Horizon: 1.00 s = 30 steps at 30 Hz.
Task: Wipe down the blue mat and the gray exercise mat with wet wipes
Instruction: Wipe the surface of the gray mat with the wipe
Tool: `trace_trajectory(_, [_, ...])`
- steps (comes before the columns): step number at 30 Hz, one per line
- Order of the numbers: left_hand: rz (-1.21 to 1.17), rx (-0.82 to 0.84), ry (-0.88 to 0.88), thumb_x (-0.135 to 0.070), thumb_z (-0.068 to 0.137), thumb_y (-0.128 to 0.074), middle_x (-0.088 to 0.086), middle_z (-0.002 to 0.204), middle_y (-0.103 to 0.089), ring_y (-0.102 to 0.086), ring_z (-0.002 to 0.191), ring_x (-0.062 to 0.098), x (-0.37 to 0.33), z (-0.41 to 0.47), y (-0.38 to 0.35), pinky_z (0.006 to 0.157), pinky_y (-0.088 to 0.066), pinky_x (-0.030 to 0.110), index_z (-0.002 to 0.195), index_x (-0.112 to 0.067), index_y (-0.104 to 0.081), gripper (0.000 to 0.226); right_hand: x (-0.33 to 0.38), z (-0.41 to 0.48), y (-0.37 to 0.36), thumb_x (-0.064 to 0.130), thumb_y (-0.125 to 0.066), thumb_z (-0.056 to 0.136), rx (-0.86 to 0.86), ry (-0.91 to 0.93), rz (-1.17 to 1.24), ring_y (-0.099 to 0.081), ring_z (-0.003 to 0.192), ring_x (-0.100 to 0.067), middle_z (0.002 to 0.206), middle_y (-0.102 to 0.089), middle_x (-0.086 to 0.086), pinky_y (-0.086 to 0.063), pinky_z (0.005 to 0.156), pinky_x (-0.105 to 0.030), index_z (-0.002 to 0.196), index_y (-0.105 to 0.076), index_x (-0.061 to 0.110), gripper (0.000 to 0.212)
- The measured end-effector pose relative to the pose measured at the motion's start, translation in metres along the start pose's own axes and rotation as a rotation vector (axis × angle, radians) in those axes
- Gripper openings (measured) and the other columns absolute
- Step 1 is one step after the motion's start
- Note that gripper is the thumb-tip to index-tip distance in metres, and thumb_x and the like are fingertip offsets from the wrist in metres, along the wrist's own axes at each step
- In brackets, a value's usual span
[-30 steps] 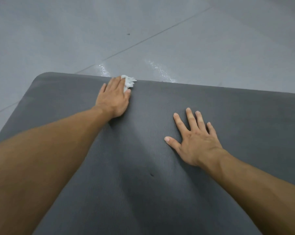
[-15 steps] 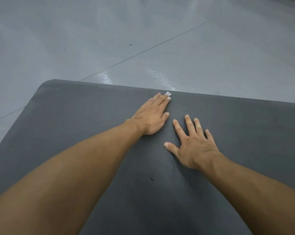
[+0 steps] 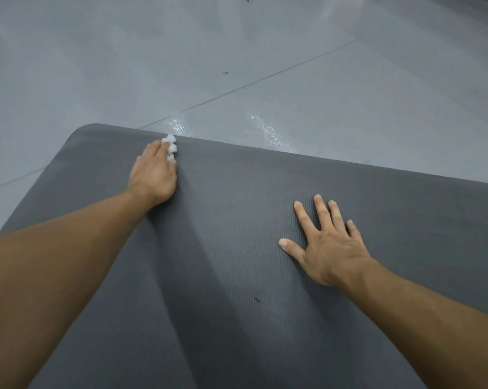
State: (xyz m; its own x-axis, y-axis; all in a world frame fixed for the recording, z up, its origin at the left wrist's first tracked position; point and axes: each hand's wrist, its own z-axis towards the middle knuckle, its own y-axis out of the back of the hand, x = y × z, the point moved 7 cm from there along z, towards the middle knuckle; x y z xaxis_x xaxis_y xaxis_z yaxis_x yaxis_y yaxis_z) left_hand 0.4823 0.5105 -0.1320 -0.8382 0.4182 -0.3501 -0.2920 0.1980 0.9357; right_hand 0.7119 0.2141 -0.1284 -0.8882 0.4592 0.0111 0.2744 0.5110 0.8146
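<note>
The gray exercise mat (image 3: 265, 220) fills the lower part of the head view, its ribbed surface darker in a damp arc. My left hand (image 3: 153, 175) lies near the mat's far edge with a bunched white wet wipe (image 3: 170, 144) under its curled fingers; bits of the wipe poke out between the fingertips. Flat on the mat to the right rests my right hand (image 3: 325, 245), fingers spread, holding nothing. No blue mat is in view.
Beyond the mat's far edge lies a gray tiled floor (image 3: 237, 51) with wet glistening streaks (image 3: 271, 136) close to the mat. A small dark speck (image 3: 256, 299) sits on the mat between my arms.
My left hand swept the wipe right along the far edge, then back left to near the corner. My right hand stayed planted on the mat.
</note>
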Motion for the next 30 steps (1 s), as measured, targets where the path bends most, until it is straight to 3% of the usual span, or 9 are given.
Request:
trace_trajectory(2, [-0.039, 0.034, -0.071, -0.030, 0.106, -0.037, 0.012, 0.166, -0.030, -0.026, 0.154, 0.033, -0.035, -0.001, -0.011, 0.126, -0.019, 0.049, 0.156, -0.008, -0.036, 0.055, 0.000, 0.000, 0.001, 0.081, -0.010, 0.094, -0.007, -0.005, -0.005, 0.028, 0.156, -0.026, 0.166, 0.037, 0.000, 0.002, 0.129, -0.052, 0.156, 0.030, 0.041, 0.084])
trace_trajectory(6, [-0.024, 0.209, -0.443, -0.032, 0.110, -0.035, 0.002, 0.173, -0.014, -0.010, 0.159, 0.024, -0.149, -0.029, -0.048, 0.127, 0.002, 0.028, 0.162, -0.008, -0.025, 0.058, 0.001, -0.002, 0.002, 0.081, -0.012, 0.094, -0.021, -0.025, -0.009, 0.024, 0.157, -0.025, 0.168, 0.032, 0.001, -0.001, 0.129, -0.051, 0.158, 0.026, 0.041, 0.084])
trace_trajectory(9, [0.032, 0.268, -0.592, -0.031, 0.110, -0.036, -0.004, 0.173, -0.011, -0.006, 0.159, 0.018, -0.194, -0.045, -0.067, 0.127, 0.000, 0.030, 0.163, -0.014, -0.022, 0.058, 0.002, -0.002, 0.004, 0.081, -0.013, 0.094, -0.028, -0.036, -0.014, 0.022, 0.158, -0.024, 0.169, 0.030, 0.001, -0.003, 0.129, -0.050, 0.159, 0.024, 0.041, 0.084])
trace_trajectory(14, [0.052, 0.137, -0.413, -0.028, 0.111, -0.031, -0.001, 0.167, -0.027, -0.021, 0.156, 0.021, -0.125, -0.010, -0.047, 0.127, -0.014, 0.045, 0.159, -0.020, -0.030, 0.049, 0.001, -0.001, 0.003, 0.080, -0.013, 0.094, -0.003, -0.035, -0.019, 0.024, 0.157, -0.025, 0.168, 0.033, 0.001, -0.002, 0.129, -0.051, 0.158, 0.026, 0.041, 0.084])
trace_trajectory(20, [0.094, -0.044, 0.051, -0.023, 0.109, -0.035, 0.006, 0.160, -0.037, -0.031, 0.149, 0.027, 0.006, 0.021, 0.011, 0.121, -0.022, 0.055, 0.153, -0.016, -0.041, 0.045, 0.001, -0.001, 0.002, 0.079, -0.012, 0.095, 0.005, -0.021, -0.020, 0.025, 0.156, -0.026, 0.167, 0.035, 0.000, -0.001, 0.129, -0.051, 0.158, 0.028, 0.040, 0.084])
trace_trajectory(22, [0.045, -0.056, 0.114, -0.025, 0.109, -0.032, 0.006, 0.159, -0.038, -0.032, 0.148, 0.027, 0.025, 0.016, 0.016, 0.121, -0.022, 0.058, 0.152, -0.017, -0.043, 0.045, 0.001, -0.001, 0.001, 0.080, -0.012, 0.095, 0.002, -0.017, -0.017, 0.026, 0.156, -0.026, 0.167, 0.035, 0.000, 0.000, 0.129, -0.052, 0.157, 0.028, 0.040, 0.084])
trace_trajectory(24, [-0.036, -0.071, 0.059, -0.027, 0.104, -0.029, 0.008, 0.154, -0.044, -0.037, 0.145, 0.028, 0.014, 0.009, 0.015, 0.120, -0.025, 0.058, 0.151, -0.019, -0.046, 0.050, 0.000, -0.001, 0.001, 0.079, -0.012, 0.095, 0.000, -0.015, -0.020, 0.027, 0.156, -0.026, 0.167, 0.035, 0.000, 0.000, 0.129, -0.052, 0.157, 0.028, 0.040, 0.084])
trace_trajectory(27, [-0.049, 0.005, -0.191, -0.034, 0.094, -0.032, 0.015, 0.155, -0.045, -0.039, 0.144, 0.035, -0.042, -0.015, -0.006, 0.123, -0.027, 0.048, 0.149, -0.008, -0.047, 0.062, 0.001, -0.001, 0.002, 0.079, -0.012, 0.095, 0.001, -0.013, -0.013, 0.026, 0.156, -0.026, 0.167, 0.034, -0.001, 0.001, 0.129, -0.052, 0.157, 0.028, 0.040, 0.084])
trace_trajectory(30, [-0.018, 0.143, -0.382, -0.039, 0.100, -0.029, 0.008, 0.165, -0.034, -0.023, 0.156, 0.029, -0.116, -0.065, -0.040, 0.129, -0.013, 0.041, 0.157, -0.010, -0.038, 0.064, 0.002, -0.002, 0.003, 0.079, -0.014, 0.095, -0.013, -0.025, -0.003, 0.024, 0.157, -0.026, 0.168, 0.032, 0.000, -0.001, 0.129, -0.051, 0.158, 0.026, 0.041, 0.084])
